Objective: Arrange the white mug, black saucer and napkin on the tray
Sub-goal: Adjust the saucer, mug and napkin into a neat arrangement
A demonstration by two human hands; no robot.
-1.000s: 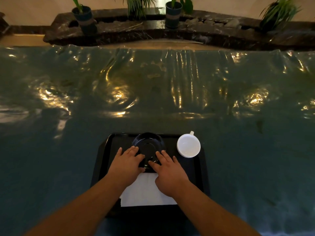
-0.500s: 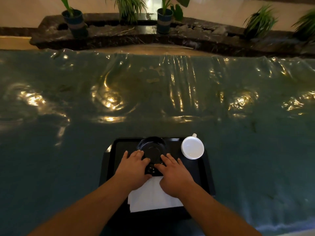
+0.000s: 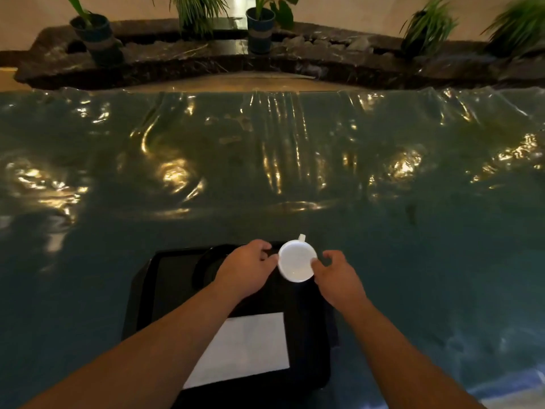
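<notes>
Both hands close on the round white ceramic mug [image 3: 297, 264] from opposite sides. The left hand [image 3: 246, 268] has its fingers curled and its fingertips against the mug's left wall, while the right hand [image 3: 339, 277] presses a thumb to the right wall with the other fingers loosely bent behind it. Neither hand wraps the mug; it looks pinched between them, probably so it can be lifted or slid level without using the small handle, which points away toward the tray's far edge.

The mug stands upright at the far right corner of the black rectangular plastic tray [image 3: 165, 293], its rim overlapping that edge in this view. Whether it rests on the tray or is already raised cannot be told.

The round black saucer [image 3: 208, 264] lies at the tray's far edge, left of the mug and partly hidden under the left hand, a likely seat for the mug. The flat white paper napkin [image 3: 250, 348] lies square near the tray's near edge, clear of the crockery.
</notes>
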